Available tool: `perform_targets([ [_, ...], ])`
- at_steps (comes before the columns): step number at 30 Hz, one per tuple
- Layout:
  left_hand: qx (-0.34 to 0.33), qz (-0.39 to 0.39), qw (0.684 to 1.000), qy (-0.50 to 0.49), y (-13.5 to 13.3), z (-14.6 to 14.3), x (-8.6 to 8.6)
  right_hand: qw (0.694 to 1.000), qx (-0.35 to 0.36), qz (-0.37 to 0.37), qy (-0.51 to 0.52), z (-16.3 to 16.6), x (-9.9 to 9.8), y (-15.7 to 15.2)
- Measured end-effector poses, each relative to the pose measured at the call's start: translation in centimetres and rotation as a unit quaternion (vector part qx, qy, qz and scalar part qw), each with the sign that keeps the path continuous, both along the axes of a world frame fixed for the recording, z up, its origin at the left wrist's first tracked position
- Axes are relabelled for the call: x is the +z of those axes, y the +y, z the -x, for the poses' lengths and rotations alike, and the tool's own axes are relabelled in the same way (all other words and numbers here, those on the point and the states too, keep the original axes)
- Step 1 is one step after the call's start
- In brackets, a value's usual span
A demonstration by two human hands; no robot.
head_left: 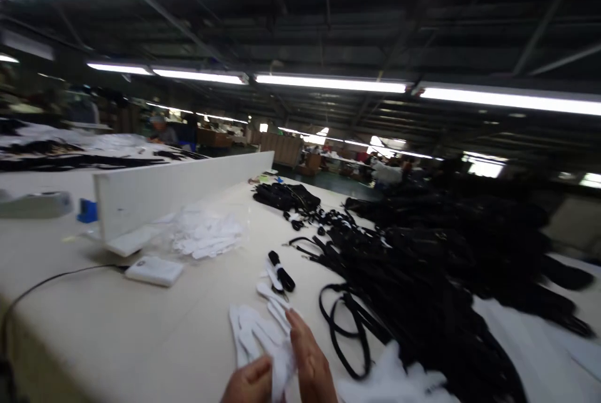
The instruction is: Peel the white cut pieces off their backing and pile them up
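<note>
At the bottom of the head view, my left hand [248, 383] is closed, thumb bent against a white flat strip [282, 362]. My right hand [310, 359] stands beside it with its fingers stretched out, its palm side close to the strip. Several more white strips [248, 331] with rounded ends lie fanned on the table just beyond my hands. A bundled black strap [282, 273] with a white band rests a little farther off. To the right is a looped black strap [359, 328]. The lower parts of both hands are cut off by the frame.
A heap of black straps and cloth [422, 278] covers the right side. Loose white pieces [389, 378] lie at the lower right. On the left are a pile of white pieces [206, 234], a white box [154, 270] with a cable, and a low white divider [183, 187].
</note>
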State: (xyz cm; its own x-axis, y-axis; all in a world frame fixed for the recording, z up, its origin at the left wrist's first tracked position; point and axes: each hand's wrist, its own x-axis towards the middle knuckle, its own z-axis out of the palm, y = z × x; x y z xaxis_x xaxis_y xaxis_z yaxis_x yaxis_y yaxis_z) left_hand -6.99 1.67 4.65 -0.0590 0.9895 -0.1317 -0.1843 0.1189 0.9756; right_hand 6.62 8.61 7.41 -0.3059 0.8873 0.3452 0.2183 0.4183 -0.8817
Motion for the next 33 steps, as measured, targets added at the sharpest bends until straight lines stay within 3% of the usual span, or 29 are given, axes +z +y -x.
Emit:
perform_targets([
  [4, 0.056, 0.014, 0.997, -0.057, 0.6, 0.3, -0.6, 0.968, -0.055, 0.175, 0.172, -2.9, 0.0, 0.0],
  [9, 0.065, -0.006, 0.996, -0.058, 0.6, 0.1, 0.4, 0.948, 0.001, 0.264, 0.177, -3.1, -1.5, -2.6],
  [15, 0.034, 0.018, 0.997, -0.071, 0.7, -1.7, -0.4, 0.956, 0.051, 0.229, 0.176, -2.7, 0.0, -3.3],
  [18, 0.03, 0.024, 0.996, -0.076, 0.2, -2.0, -0.6, 0.961, 0.03, 0.217, 0.166, -2.6, 0.6, -2.7],
  [26, 0.027, 0.019, 0.997, -0.069, -1.3, -2.1, -0.8, 0.957, -0.046, 0.223, 0.178, -2.1, -0.5, -3.1],
  [30, 0.054, 0.028, 0.994, -0.087, -1.5, -2.1, -1.7, 0.959, -0.075, 0.216, 0.17, -2.0, -0.5, -3.6],
  [33, 0.116, 0.07, 0.984, -0.116, -1.3, -1.6, -1.6, 0.952, -0.085, 0.213, 0.201, -1.8, -1.4, -3.6],
])
